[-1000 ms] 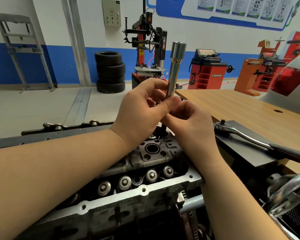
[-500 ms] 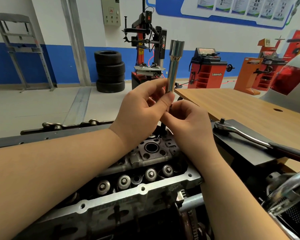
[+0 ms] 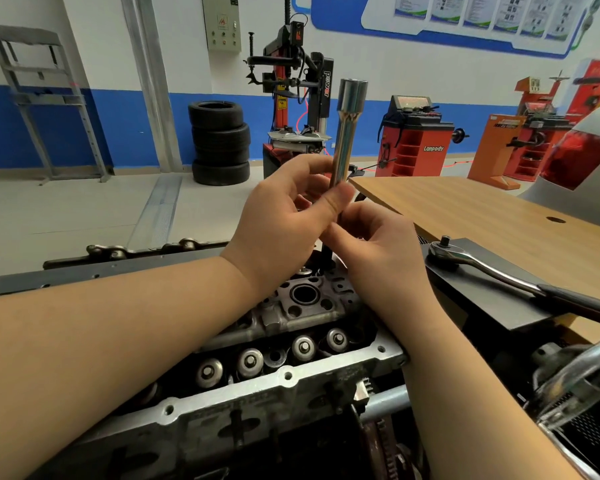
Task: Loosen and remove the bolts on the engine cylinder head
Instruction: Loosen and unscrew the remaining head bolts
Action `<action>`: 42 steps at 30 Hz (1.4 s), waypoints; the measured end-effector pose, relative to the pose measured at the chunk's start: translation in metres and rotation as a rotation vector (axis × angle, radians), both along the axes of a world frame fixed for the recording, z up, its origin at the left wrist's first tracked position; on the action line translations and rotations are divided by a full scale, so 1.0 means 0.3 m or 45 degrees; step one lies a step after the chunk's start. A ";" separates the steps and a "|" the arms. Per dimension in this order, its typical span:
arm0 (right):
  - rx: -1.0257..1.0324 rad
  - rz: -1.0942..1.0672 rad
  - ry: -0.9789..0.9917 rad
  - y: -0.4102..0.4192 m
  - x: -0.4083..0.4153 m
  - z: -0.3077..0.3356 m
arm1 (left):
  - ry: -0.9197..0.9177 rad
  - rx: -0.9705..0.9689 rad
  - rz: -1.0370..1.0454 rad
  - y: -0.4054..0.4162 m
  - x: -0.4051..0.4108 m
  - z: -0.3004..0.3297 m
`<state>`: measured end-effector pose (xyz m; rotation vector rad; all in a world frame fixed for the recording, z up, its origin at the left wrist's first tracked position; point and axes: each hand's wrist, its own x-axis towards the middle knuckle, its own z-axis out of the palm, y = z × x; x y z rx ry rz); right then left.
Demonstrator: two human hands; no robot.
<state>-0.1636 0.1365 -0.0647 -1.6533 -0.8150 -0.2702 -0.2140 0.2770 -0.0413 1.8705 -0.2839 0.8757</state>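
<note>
Far back on the left a stack of black tires (image 3: 220, 143) sits on the floor, and low in front lies the engine cylinder head (image 3: 291, 344) with its round shiny valve tops in a row. Above the far end of it the two hands are close together: the left hand (image 3: 284, 220) pinches a long shiny socket (image 3: 345, 133) that stands up tall, and the right hand (image 3: 378, 247) curls round the dark bolt (image 3: 326, 254) hanging under the socket. To the right a ratchet wrench (image 3: 489, 268) lies on a dark plate (image 3: 492, 299) on the wooden table (image 3: 465, 202).
</note>
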 end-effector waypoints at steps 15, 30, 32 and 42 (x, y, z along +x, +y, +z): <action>0.034 0.011 0.000 0.001 0.009 -0.014 | 0.047 -0.102 -0.111 0.002 0.001 -0.002; -0.003 0.079 0.054 0.000 0.002 -0.001 | 0.046 -0.106 -0.139 -0.001 -0.001 -0.005; -0.002 0.102 0.052 0.002 0.000 0.003 | 0.033 -0.058 -0.098 -0.001 -0.001 -0.004; -0.054 0.027 -0.007 0.001 0.004 -0.002 | 0.074 -0.034 -0.067 -0.002 0.004 -0.001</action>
